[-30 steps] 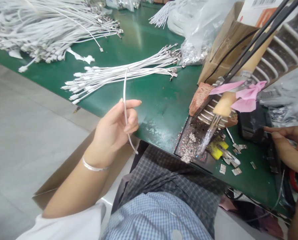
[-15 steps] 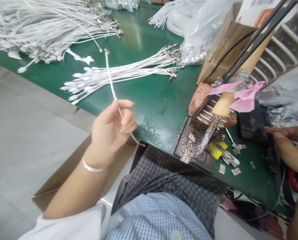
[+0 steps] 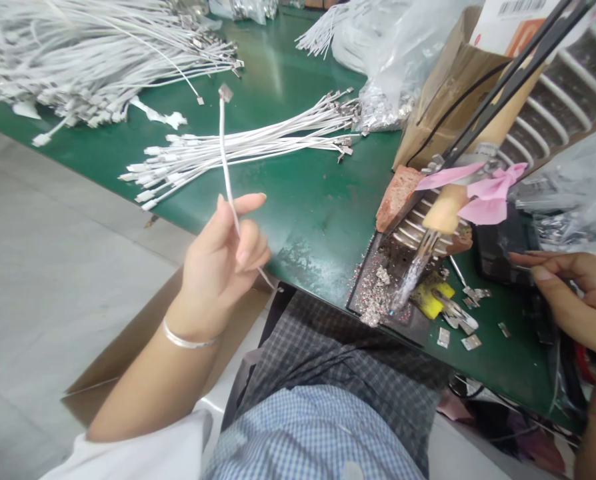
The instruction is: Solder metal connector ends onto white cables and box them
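Note:
Held in my left hand [image 3: 223,267] is a white cable [image 3: 225,157], which runs upward between thumb and fingers. Its upper end carries a small metal connector [image 3: 225,93]; the lower end hangs past the table edge. At the right, my right hand [image 3: 578,287] pinches thumb and forefinger together beside a black box [image 3: 503,250]; what is between them is too small to name. Between the hands, a wooden-handled soldering iron [image 3: 445,210], tied with pink ribbon [image 3: 491,193], points down over a dark tray [image 3: 413,327] holding solder crumbs [image 3: 375,307].
White cables [image 3: 238,143] lie in a row on the green table [image 3: 323,213], with a bigger cable heap [image 3: 78,60] at the far left. A brick [image 3: 399,197], a yellow sponge [image 3: 431,300], loose metal connectors [image 3: 471,342] and a cardboard box [image 3: 438,87] stand around the iron.
The upper end of the cable in my left hand has swung slightly right, and its metal connector has turned. My right hand has shifted a little left, along the black box.

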